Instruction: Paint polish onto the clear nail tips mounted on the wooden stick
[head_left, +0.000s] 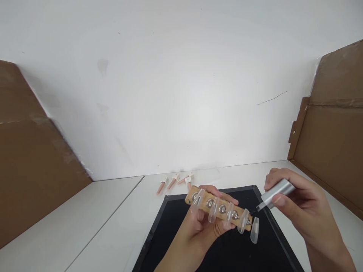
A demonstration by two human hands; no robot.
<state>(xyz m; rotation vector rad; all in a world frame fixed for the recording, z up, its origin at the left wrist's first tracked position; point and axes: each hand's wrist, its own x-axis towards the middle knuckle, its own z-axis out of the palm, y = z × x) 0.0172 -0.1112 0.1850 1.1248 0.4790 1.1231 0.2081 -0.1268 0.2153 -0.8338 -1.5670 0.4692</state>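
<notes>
Over the black board (227, 255), as the head view shows, the left hand (195, 234) holds a wooden bar (204, 200) raised and slanting down to the right, with fingers behind it and the grip closed around its middle. The right hand (310, 213) pinches a silver handle (279, 192) between thumb and fingers, and its thin dark tip (253, 213) reaches to the right end of the bar; whether it touches there, one cannot tell. Wide room lies between the left hand and the left cardboard panel (36, 158), while the right hand works nearer to the right cardboard panel (331, 139), yet well apart from it. The board has a straight dark rim and lies on the white table (113, 215), whose far edge meets a smooth, slightly stained white wall (181, 75). The bar is of pale wood, bearing five shiny round metal pieces (222, 209) and five clear, long, tapered nail tips (255, 230), which look glossy and curved. Beyond the board's far edge lie pinkish sticks (171, 184) with white, block-like ends, grouped closely together.
</notes>
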